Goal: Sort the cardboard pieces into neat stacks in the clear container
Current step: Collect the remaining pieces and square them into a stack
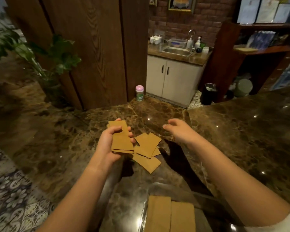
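My left hand (107, 144) grips a small stack of tan cardboard pieces (120, 138) above the marble counter. Just right of it, several loose cardboard pieces (147, 151) lie overlapping on the counter. My right hand (179, 129) hovers to their right with fingers apart and curled, holding nothing. At the bottom edge of the view, the clear container (151, 186) holds two side-by-side stacks of cardboard (171, 215).
The dark marble counter (241, 131) stretches left and right. A small jar with a pink lid (139, 92) stands at the counter's far edge. A potted plant (45, 64) sits at the back left. A sink unit and shelves are beyond the counter.
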The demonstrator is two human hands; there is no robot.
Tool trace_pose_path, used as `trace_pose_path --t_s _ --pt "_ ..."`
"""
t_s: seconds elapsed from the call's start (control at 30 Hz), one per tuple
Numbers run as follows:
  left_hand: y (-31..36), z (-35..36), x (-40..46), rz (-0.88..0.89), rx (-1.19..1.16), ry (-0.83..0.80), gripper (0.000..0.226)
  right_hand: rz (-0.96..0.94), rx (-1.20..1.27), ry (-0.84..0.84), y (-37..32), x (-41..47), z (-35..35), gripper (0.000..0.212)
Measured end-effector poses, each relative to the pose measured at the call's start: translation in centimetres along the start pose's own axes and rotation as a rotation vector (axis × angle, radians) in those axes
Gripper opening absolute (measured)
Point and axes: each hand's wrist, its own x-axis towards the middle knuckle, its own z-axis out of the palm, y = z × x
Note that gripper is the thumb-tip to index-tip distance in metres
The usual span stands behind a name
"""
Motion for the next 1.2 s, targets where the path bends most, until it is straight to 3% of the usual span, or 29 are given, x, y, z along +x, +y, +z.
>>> trace_pose_path --t_s 0.07,0.17,0.37,0.5,0.57,0.67,0.73,0.83,1.0,1.13,1.2 --pt "1.0 -1.9 0.4 0.018 0.031 0.064 0.038 0.052 -0.186 -0.124 1.1 1.6 1.0 0.065" --pt "1.2 -3.4 0.9 -0.015 0.107 0.122 0.033 0.089 -0.313 -0.229 1.8 3.8 3.5 0.088" --pt "-1.3 -4.0 2.0 -0.121 0.222 0.152 0.036 -0.142 -0.63 -0.3 1.6 5.9 7.3 0.121" --pt "-2.2 -4.4 2.4 -0.096 0.158 0.144 0.038 -0.167 -0.803 -0.343 1.2 6.7 7.9 0.133" --pt "-2.2 -4.5 2.6 -0.079 0.129 0.151 0.04 -0.109 -0.883 -0.366 0.8 7.0 7.8 0.123" --pt "-2.2 -4.4 2.8 -0.056 0.11 0.185 0.037 -0.083 -0.741 -0.354 0.6 7.4 6.7 0.062" --pt "-2.2 -4.3 2.9 -0.048 0.1 0.213 0.032 -0.083 -0.604 -0.393 0.6 7.3 5.8 0.043" --pt "-2.3 -4.0 2.9 -0.039 0.104 0.244 0.029 -0.025 -0.356 -0.461 0.5 6.3 4.5 0.033" --pt "-1.9 -2.7 2.2 0.004 0.081 0.196 0.034 0.061 -0.038 -0.366 -0.5 3.5 0.3 0.024" --pt "-1.4 1.1 0.6 -0.028 0.089 0.02 0.037 0.08 0.208 -0.189 -2.3 -0.2 -2.9 0.017" --pt "-1.1 3.8 -0.4 -0.063 0.088 -0.13 0.043 0.038 0.32 -0.176 -3.4 -2.3 -4.6 0.031"
